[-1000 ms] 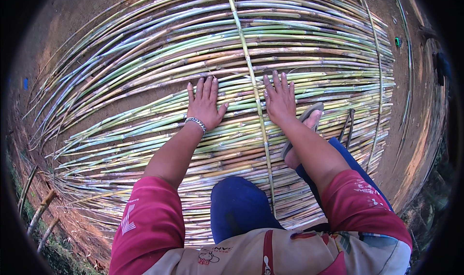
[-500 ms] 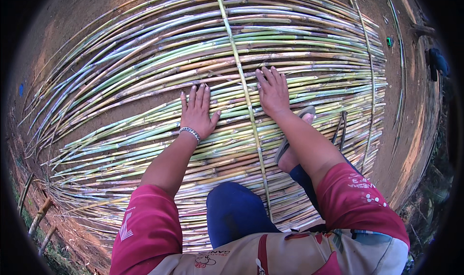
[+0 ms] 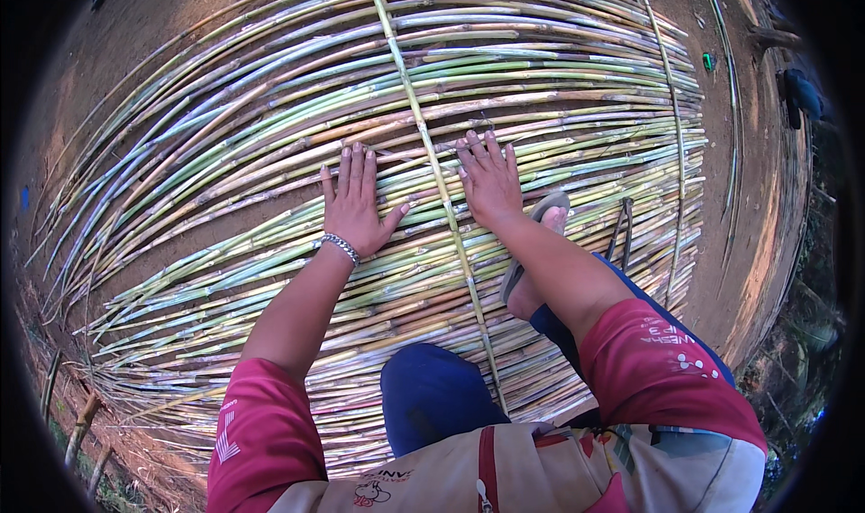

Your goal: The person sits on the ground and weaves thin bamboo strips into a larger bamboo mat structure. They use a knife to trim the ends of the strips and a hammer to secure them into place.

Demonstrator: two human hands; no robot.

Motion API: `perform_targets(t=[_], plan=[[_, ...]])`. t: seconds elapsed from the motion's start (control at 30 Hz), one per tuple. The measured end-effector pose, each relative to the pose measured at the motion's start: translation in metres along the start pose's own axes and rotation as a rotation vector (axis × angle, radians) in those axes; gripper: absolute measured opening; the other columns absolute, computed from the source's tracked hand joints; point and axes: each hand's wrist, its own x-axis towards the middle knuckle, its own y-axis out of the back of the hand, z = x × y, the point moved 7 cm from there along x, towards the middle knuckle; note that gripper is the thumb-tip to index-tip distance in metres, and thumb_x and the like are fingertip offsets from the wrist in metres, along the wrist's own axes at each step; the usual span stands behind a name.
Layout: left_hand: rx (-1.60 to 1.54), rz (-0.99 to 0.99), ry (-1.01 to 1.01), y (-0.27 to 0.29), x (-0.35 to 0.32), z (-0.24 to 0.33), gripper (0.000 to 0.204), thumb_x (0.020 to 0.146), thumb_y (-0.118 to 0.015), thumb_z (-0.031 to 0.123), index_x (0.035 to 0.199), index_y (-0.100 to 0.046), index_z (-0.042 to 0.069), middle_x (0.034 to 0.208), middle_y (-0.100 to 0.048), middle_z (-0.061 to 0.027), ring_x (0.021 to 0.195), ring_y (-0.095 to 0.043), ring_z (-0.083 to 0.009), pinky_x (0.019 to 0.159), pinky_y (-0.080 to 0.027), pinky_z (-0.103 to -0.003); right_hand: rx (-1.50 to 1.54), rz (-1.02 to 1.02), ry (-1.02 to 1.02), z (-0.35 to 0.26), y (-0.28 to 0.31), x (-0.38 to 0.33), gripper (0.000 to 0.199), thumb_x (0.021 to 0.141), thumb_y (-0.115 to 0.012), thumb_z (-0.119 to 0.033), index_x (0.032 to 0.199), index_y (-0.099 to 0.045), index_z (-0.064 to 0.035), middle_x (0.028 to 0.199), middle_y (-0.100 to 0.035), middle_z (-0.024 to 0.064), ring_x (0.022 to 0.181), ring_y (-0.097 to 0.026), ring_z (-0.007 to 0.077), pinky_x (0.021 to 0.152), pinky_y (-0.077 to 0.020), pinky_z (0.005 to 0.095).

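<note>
Long thin green, yellow and brownish canes [image 3: 243, 243] lie side by side in a wide layer on the ground. My left hand [image 3: 357, 208] rests palm down on them, its fingers stretched toward the far side and its thumb apart. A bracelet circles that wrist. To the right, my right hand [image 3: 491, 180] also lies flat on the canes, fingers out. Between the two hands runs a single crosswise cane [image 3: 423, 126], lying over the others from the far edge toward my knee. Neither hand grips anything that shows.
Another crosswise cane [image 3: 671, 90] lies over the right-hand ends. A dark pincer-like tool [image 3: 622, 229] rests near my sandalled foot [image 3: 533, 243]. At the right are a small green object [image 3: 709, 62] and a log [image 3: 766, 243]; wooden stakes [image 3: 83, 427] stand at lower left.
The whole view has shifted slightly. My left hand has slid a little toward the far canes, its fingertips now farther over them. The right hand stays flat near the crosswise cane.
</note>
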Motion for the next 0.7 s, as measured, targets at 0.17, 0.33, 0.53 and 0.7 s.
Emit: perform_targets(t=[0.17, 0.33, 0.53, 0.7], plan=[[0.074, -0.073, 0.046, -0.001, 0.009, 0.003, 0.108, 0.093, -0.047, 0.076, 0.163, -0.023, -0.002, 0.173, -0.013, -0.0225, 0.162, -0.004, -0.0373, 0.127, -0.005, -0.06, 0.045, -0.022, 0.006, 0.001, 0.003, -0.004, 0.052, 0.106, -0.052, -0.03, 0.156, -0.047, -0.02, 0.166, -0.038, 0.0062, 0.156, -0.027, 0.0329, 0.126, -0.0174, 0.0578], [0.066, -0.064, 0.045, -0.004, 0.008, 0.001, 0.108, 0.093, -0.048, 0.076, 0.163, -0.023, -0.002, 0.173, -0.016, -0.0213, 0.162, -0.003, -0.0373, 0.128, -0.005, -0.059, 0.065, 0.021, -0.01, 0.006, 0.009, 0.011, 0.05, 0.106, -0.051, -0.03, 0.155, -0.048, -0.0187, 0.166, -0.036, 0.0106, 0.156, -0.027, 0.0363, 0.125, -0.0185, 0.0609], [0.074, -0.076, 0.055, 0.001, 0.015, 0.009, 0.106, 0.093, -0.056, 0.069, 0.164, -0.022, -0.002, 0.173, -0.017, -0.0206, 0.162, -0.005, -0.0377, 0.128, -0.005, -0.058, 0.02, 0.035, -0.018, 0.007, 0.009, 0.023, 0.053, 0.106, -0.052, -0.032, 0.158, -0.045, -0.0263, 0.169, -0.032, 0.0104, 0.157, -0.025, 0.0374, 0.125, -0.0172, 0.0608], [0.079, -0.075, 0.055, -0.007, 0.014, 0.008, 0.107, 0.092, -0.057, 0.068, 0.163, -0.022, -0.003, 0.172, -0.02, -0.0222, 0.16, -0.013, -0.0381, 0.128, -0.006, -0.059, 0.054, 0.044, -0.02, 0.007, 0.011, 0.022, 0.051, 0.106, -0.052, -0.032, 0.156, -0.048, -0.0271, 0.168, -0.032, 0.0114, 0.157, -0.025, 0.0367, 0.126, -0.0179, 0.0582]])
